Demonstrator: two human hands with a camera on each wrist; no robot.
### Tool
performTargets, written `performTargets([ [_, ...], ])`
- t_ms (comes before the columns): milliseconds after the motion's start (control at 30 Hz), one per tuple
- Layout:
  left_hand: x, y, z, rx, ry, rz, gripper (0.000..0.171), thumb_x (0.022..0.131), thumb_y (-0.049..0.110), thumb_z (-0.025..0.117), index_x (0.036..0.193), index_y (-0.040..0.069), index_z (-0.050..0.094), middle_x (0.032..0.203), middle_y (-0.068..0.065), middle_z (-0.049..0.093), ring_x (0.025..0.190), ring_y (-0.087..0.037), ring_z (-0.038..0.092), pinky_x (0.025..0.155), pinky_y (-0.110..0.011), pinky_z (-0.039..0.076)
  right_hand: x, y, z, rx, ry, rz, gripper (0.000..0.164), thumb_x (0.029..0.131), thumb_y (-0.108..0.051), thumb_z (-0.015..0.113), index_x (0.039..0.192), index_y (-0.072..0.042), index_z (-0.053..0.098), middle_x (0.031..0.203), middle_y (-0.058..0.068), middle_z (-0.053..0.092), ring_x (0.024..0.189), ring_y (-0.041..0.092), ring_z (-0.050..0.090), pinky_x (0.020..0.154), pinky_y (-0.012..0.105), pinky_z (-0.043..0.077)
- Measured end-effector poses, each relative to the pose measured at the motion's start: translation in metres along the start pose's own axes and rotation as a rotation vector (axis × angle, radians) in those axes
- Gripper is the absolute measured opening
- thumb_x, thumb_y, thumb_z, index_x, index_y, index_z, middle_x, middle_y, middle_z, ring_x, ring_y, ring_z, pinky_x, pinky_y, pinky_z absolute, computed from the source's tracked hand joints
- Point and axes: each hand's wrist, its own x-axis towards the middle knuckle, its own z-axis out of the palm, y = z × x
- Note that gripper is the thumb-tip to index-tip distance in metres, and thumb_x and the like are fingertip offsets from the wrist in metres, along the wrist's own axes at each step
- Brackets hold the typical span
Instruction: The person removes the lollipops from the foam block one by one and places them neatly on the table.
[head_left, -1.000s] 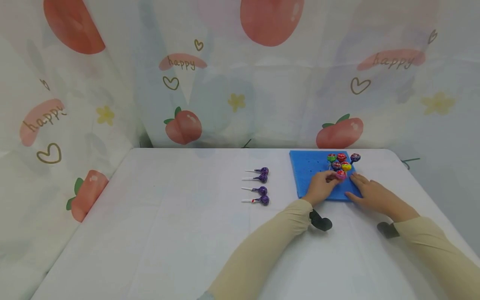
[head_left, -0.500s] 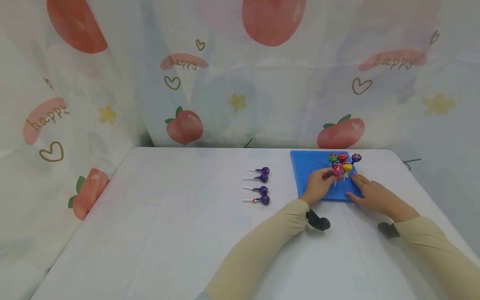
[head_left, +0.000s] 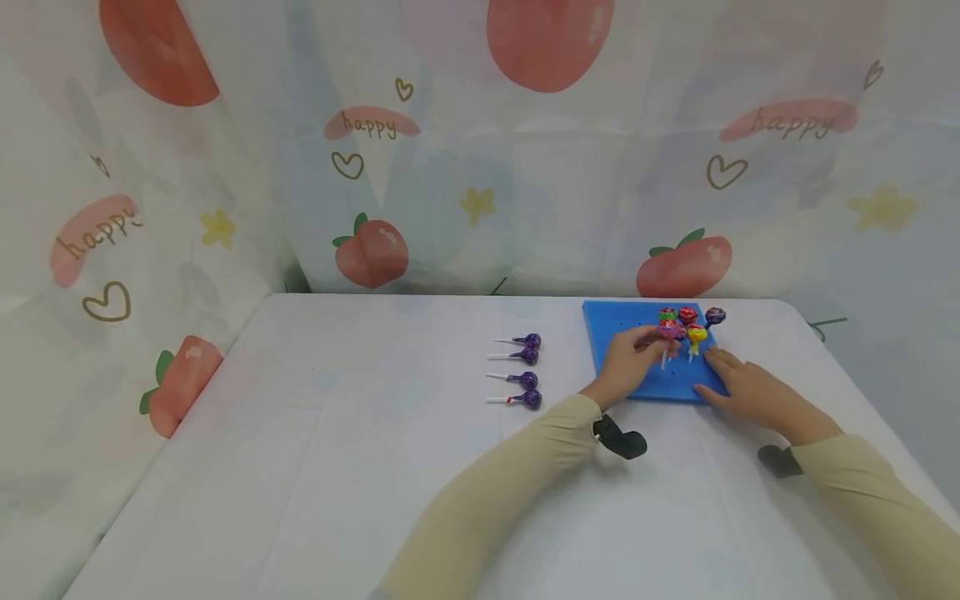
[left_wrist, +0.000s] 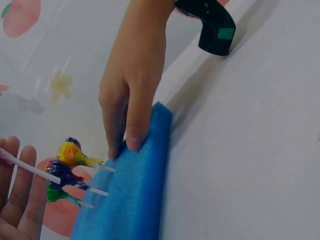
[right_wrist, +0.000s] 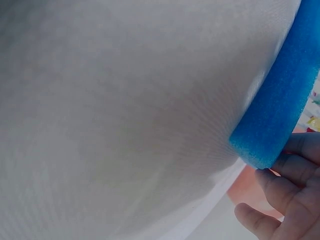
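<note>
A patterned cloth backdrop [head_left: 525, 208] filled the far side, and before it spread the white table [head_left: 315, 467], with two beige sleeves [head_left: 487, 483] reaching in over its near edge. Toward the right end of the tabletop lay the blue foam board [head_left: 678, 383], pricked with small holes. The right hand [head_left: 750, 392] rested at the board's right edge, its fingers spread and holding nothing, fingertips touching the foam near the front corner. The left hand [head_left: 632, 357] hung over the board's left half, its fingers closed in a pinch on the pink lollipop [head_left: 667, 332] near the wrapped candy; the thumb was hidden in the left wrist view. Five lollipops stood in the board: a green one [head_left: 667, 313], a red one [head_left: 687, 315], a dark one [head_left: 716, 316], a yellow one [head_left: 697, 332] and a blue one [left_wrist: 62, 170]. Four purple lollipops [head_left: 530, 380] lay on the table left of the board, sticks pointing left. The relation that mattered was the pink lollipop's long axis: candy uppermost, its white stick [left_wrist: 37, 170] slanting down toward the foam, the free end seemingly clear of it. The left hand was nearest, the right well across the board.
</note>
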Motion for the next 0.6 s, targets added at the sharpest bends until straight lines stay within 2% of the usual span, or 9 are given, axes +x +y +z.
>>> performTargets([
  [133,-0.003,0.008,-0.012,-0.060,-0.022,0.013,0.025,0.096,0.014,0.052,0.114,0.000,0.062,0.108,-0.014,0.069,0.094,-0.012,0.069,0.077,-0.012,0.051,0.000,0.001,-0.001,0.003,-0.013,0.007,0.080,0.090,-0.042,0.055,0.137,0.017,0.030,0.140,0.041,0.026,0.126,0.058,0.028,0.101,0.067,0.025],
  [267,-0.006,0.015,-0.025,-0.040,-0.030,0.007,0.026,0.095,0.016,0.053,0.114,0.002,0.063,0.109,-0.014,0.069,0.093,-0.011,0.069,0.077,-0.013,0.052,0.001,0.000,-0.003,0.016,-0.028,0.013,0.082,0.089,-0.044,0.055,0.138,0.017,0.028,0.141,0.041,0.025,0.127,0.058,0.027,0.102,0.067,0.024],
  [333,-0.007,0.019,-0.032,-0.034,-0.026,-0.006,0.026,0.095,0.018,0.054,0.114,0.003,0.064,0.109,-0.013,0.069,0.092,-0.009,0.069,0.078,-0.016,0.053,0.001,0.000,-0.003,0.023,-0.035,0.016,0.083,0.089,-0.045,0.055,0.138,0.017,0.028,0.141,0.041,0.024,0.127,0.058,0.026,0.102,0.068,0.023],
  [467,-0.010,0.026,-0.047,-0.037,-0.032,0.002,0.026,0.094,0.017,0.055,0.114,0.002,0.064,0.108,-0.016,0.069,0.092,-0.013,0.069,0.081,-0.025,0.055,0.001,0.000,-0.003,0.028,-0.038,0.010,0.085,0.089,-0.047,0.054,0.137,0.017,0.028,0.141,0.041,0.024,0.127,0.058,0.026,0.102,0.067,0.023],
  [600,-0.014,0.031,-0.065,-0.014,-0.055,0.011,0.026,0.094,0.017,0.056,0.114,0.001,0.064,0.108,-0.018,0.069,0.093,-0.015,0.070,0.081,-0.021,0.054,0.000,0.000,-0.003,0.034,-0.043,0.014,0.086,0.089,-0.049,0.054,0.138,0.017,0.027,0.141,0.041,0.023,0.127,0.058,0.026,0.102,0.067,0.022],
])
